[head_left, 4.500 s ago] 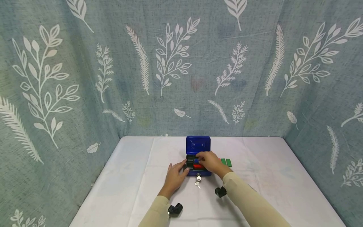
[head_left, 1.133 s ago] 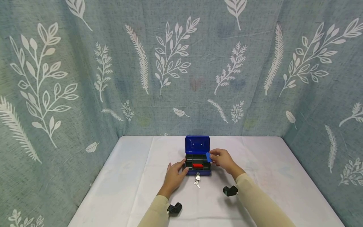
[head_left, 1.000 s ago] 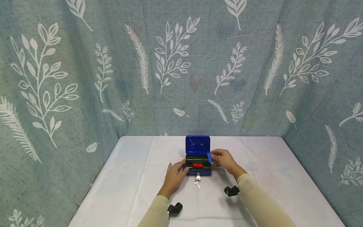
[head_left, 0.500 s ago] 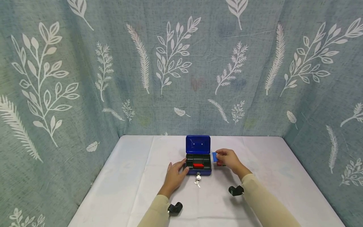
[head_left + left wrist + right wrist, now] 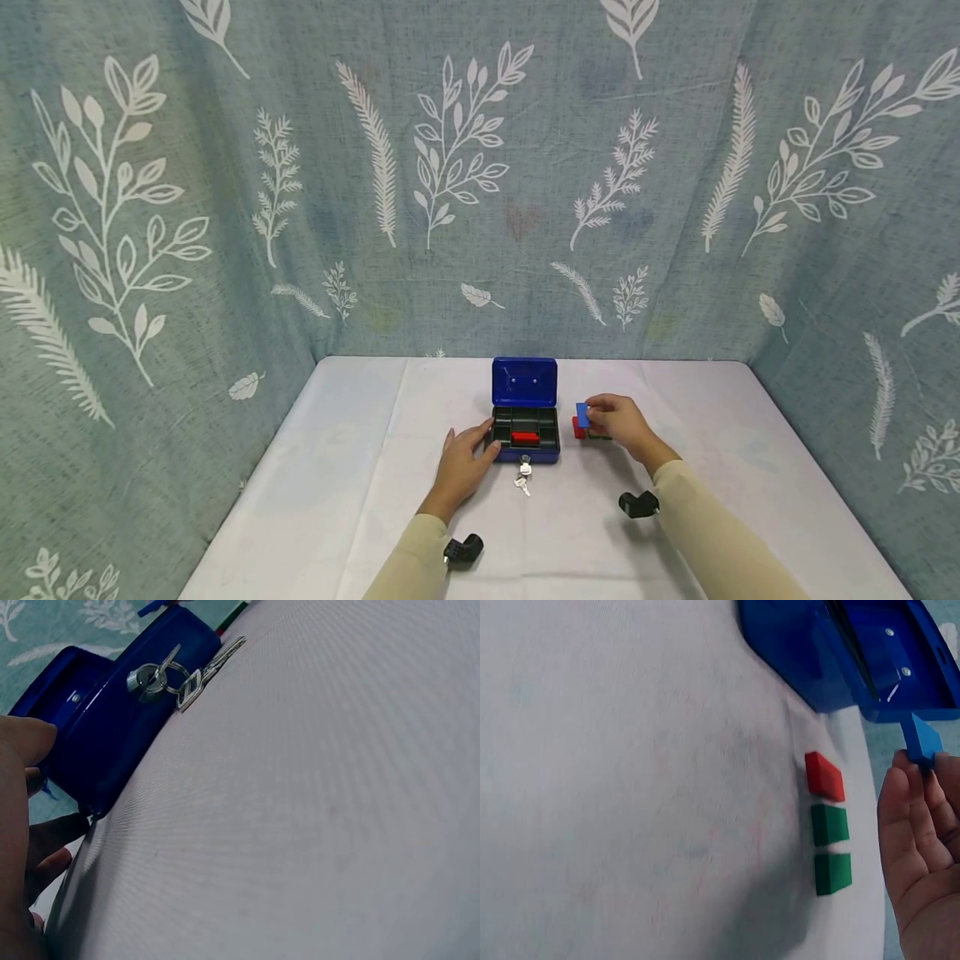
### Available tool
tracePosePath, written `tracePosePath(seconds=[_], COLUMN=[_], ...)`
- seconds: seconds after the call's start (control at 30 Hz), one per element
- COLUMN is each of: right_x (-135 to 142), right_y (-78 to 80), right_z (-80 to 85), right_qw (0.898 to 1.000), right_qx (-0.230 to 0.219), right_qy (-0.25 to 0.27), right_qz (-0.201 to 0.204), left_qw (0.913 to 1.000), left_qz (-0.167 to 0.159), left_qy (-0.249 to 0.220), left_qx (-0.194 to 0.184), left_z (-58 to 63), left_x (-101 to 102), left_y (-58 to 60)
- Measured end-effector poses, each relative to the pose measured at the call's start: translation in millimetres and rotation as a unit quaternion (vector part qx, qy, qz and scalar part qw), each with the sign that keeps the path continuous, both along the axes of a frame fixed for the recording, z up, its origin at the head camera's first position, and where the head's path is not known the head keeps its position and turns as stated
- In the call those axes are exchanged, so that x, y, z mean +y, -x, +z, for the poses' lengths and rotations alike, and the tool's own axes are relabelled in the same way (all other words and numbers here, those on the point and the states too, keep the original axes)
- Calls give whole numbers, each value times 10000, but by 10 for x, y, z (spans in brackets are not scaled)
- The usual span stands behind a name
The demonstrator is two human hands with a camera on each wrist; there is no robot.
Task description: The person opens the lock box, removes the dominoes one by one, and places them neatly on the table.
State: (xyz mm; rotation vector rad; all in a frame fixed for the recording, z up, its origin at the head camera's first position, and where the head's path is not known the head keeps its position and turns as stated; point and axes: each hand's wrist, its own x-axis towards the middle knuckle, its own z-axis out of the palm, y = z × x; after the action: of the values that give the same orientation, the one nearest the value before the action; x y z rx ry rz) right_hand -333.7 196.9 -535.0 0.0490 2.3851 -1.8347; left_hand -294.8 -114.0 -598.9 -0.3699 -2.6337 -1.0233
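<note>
- Block (image 5: 922, 740), the blue one, sits right of centre in the head view, pinched by your right hand (image 5: 621, 421); its fingertips are closed on one end and the other end sticks out bare, toward the box.
- In the right wrist view, you hold that piece at the right edge of the frame, apart from the red block (image 5: 824, 778) and the two green blocks (image 5: 830, 824) (image 5: 832, 873), which lie in a row on the desk (image 5: 360, 500).
- Judging by its looks, it should handle as light and stiff, smooth-faced enough to slide a little, and unlikely to break. A light pinch across the flat faces, near one end, should suit you; a harder squeeze might make it twist.
- Your left hand (image 5: 459, 467), centre-bottom of the head view, has its fingers spread and rests against the left side of the blue box (image 5: 510, 457), thumb at the near rim. The box looks like stiff metal, so its wall or corner gives you a firm place to steady it.
- In the box's dark tray, mid-frame, you have red (image 5: 525, 437) in the middle compartment; you cannot tell if it is one piece or more.
- Keys (image 5: 202, 682) hang at the box's front lock, upper left in the left wrist view.
</note>
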Motion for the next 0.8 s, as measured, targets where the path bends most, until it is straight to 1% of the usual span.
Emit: tracePosePath(seconds=[0.13,0.37,0.47,0.6,0.8], right_x=[74,181,229,307,387], right_y=[1,-31,-30,-9,8], right_z=[-10,18,14,-8,-57], right_qw=[9999,9998,9997,9992,9991], right_qx=[-54,-67,-59,-18,-87], right_qy=[-129,-174,-247,-397,-406], right_qz=[-18,-59,-48,-78,-95], left_qw=[10000,10000,10000,10000,10000], left_qz=[5,-8,-20,-14,13], left_qy=[9,22,3,13,53], left_qx=[-10,70,15,-28,-13], left_z=[-1,9,21,24,3], left_x=[0,0,3,5,5], left_y=[1,10,8,8,13])
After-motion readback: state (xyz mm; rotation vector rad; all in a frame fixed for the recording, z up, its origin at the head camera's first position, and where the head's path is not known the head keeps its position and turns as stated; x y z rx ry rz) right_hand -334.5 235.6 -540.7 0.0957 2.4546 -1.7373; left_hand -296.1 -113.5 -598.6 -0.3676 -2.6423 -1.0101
